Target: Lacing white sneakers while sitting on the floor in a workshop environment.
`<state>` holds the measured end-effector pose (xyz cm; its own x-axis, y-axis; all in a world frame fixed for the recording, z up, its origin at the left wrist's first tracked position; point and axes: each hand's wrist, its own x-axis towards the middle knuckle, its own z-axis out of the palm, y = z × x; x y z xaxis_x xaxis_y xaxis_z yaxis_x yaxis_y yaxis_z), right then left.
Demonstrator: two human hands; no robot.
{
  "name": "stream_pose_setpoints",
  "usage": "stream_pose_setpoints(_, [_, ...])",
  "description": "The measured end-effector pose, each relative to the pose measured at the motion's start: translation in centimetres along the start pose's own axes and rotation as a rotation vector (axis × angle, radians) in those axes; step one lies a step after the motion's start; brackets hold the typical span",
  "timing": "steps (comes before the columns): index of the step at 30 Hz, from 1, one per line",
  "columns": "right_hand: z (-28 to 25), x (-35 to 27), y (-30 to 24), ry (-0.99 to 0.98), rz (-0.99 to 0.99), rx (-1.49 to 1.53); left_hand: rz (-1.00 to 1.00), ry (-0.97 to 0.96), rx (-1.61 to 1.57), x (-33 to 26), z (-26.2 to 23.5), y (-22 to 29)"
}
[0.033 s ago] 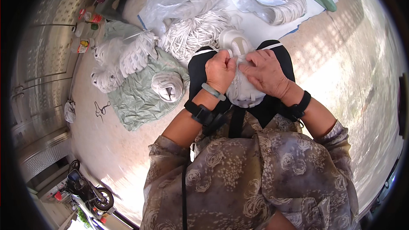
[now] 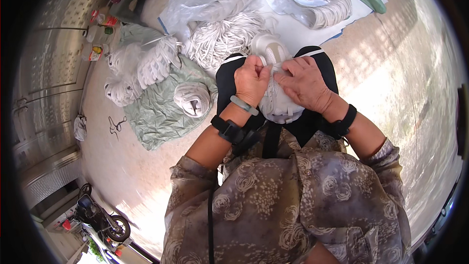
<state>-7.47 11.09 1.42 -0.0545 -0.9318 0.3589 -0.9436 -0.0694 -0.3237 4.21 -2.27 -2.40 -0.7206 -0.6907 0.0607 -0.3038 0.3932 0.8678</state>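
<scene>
Both sets of our fingers pinch at the top of a white shoe (image 2: 276, 99) on our lap: left hand (image 2: 251, 81) and right hand (image 2: 306, 84) close together. Just beyond lies a heap of white laces (image 2: 220, 39); another white shoe (image 2: 192, 99) rests on a green cloth (image 2: 156, 122) to the left.

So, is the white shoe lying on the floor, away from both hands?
No, the left hand and right hand both grip the white shoe on the lap.

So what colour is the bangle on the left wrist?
Pale green bangle, clearest in the head view.
</scene>
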Motion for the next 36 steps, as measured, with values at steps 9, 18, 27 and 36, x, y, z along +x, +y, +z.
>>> stream_pose_setpoints(9, [0.6,-0.2,-0.3,0.069,0.094,-0.039,0.507,-0.107,0.356,-1.7,-2.3,1.7])
stream_pose_setpoints(18, [1.6,-0.1,-0.8,0.12,0.216,0.017,0.016,-0.559,0.733,-0.2,-2.3,6.5])
stream_pose_setpoints(27, [2.9,0.8,-1.4,0.135,0.36,-0.012,0.061,-0.438,0.698,-0.2,-1.1,4.7])
stream_pose_setpoints(36, [3.6,0.3,-0.8,0.216,0.313,-0.058,0.22,-0.3,0.474,-0.4,-1.6,2.6])
